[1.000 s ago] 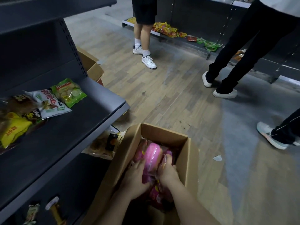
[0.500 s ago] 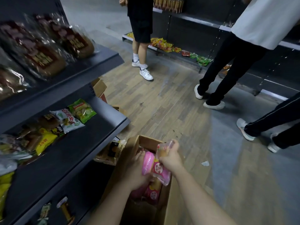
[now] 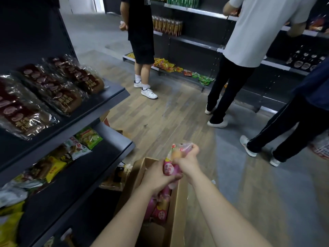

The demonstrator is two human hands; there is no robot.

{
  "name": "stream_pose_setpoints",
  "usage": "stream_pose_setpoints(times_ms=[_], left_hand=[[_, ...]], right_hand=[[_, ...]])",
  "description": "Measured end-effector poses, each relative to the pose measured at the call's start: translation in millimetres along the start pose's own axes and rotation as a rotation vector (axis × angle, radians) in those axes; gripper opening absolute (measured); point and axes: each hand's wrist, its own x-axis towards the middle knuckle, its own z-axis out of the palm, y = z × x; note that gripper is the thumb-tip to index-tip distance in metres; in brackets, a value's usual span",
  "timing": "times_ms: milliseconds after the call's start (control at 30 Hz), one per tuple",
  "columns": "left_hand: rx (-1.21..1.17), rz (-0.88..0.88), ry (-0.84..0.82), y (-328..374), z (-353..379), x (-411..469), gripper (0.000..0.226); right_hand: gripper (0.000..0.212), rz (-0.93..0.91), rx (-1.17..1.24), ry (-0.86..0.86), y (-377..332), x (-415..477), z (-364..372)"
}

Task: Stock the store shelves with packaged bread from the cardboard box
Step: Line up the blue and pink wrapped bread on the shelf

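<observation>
A pink packaged bread (image 3: 170, 168) is held above the open cardboard box (image 3: 175, 207) on the floor. My left hand (image 3: 158, 177) grips its lower end from the left. My right hand (image 3: 187, 160) pinches its clear upper end, where an orange bun shows. More pink bread packs (image 3: 160, 209) lie inside the box. To the left stands a dark shelf unit: the upper shelf (image 3: 114, 98) carries brown bread packs (image 3: 58, 91), and the middle shelf (image 3: 99, 157) holds snack bags at its back.
Three people stand in the aisle ahead: one in black shorts (image 3: 142, 50), one in a white shirt (image 3: 249, 50), one in dark trousers (image 3: 293, 125). Behind them runs another shelf row (image 3: 192, 43) with goods. Another cardboard box (image 3: 106, 118) sits beyond the shelf unit.
Both hands have lifted the pink bread pack up out of the box. The view has tilted upward, bringing the upper shelf with brown bread packs into sight.
</observation>
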Motion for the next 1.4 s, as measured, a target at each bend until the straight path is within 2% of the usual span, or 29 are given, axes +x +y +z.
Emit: stream_pose_setpoints(times_ms=[67,233,367,500,633,733,867,967,1033,1067,1167,1400], left_hand=[[-0.016,0.019,0.027,6,-3,-2,0.058],[0.075,0.033,0.045,16,-27,1,0.052],[0.087,0.027,0.117,20,-42,4,0.043],[0.106,-0.027,0.208,25,-45,9,0.050],[0.120,-0.028,0.146,38,-40,8,0.054],[0.148,0.052,0.082,43,-34,4,0.071],[0.108,0.160,-0.014,35,-39,-2,0.077],[0.111,0.181,0.071,28,-59,-4,0.074],[0.229,0.246,0.161,26,-75,0,0.072],[0.336,0.320,0.158,26,-81,2,0.081],[0.616,0.516,0.007,32,-94,8,0.100],[0.641,0.621,0.000,42,-94,16,0.078]], right_hand=[[0.081,-0.018,0.076,0.001,-4,-5,0],[0.072,-0.038,0.090,-0.069,-12,-8,-10],[0.085,-0.011,0.063,-0.099,-25,-12,-25],[0.052,0.099,-0.007,-0.199,-27,-20,-26],[0.045,0.108,0.017,-0.299,-28,-26,-20],[0.047,0.087,0.060,-0.271,-30,-26,-15],[0.039,0.059,0.013,-0.214,-35,-24,-23],[0.038,0.062,-0.081,-0.254,-44,-25,-35],[0.036,0.054,-0.151,-0.304,-50,-25,-43],[0.038,0.054,-0.184,-0.340,-54,-24,-47],[0.048,0.040,-0.245,-0.472,-66,-23,-57],[0.045,0.021,-0.315,-0.624,-84,-22,-69]])
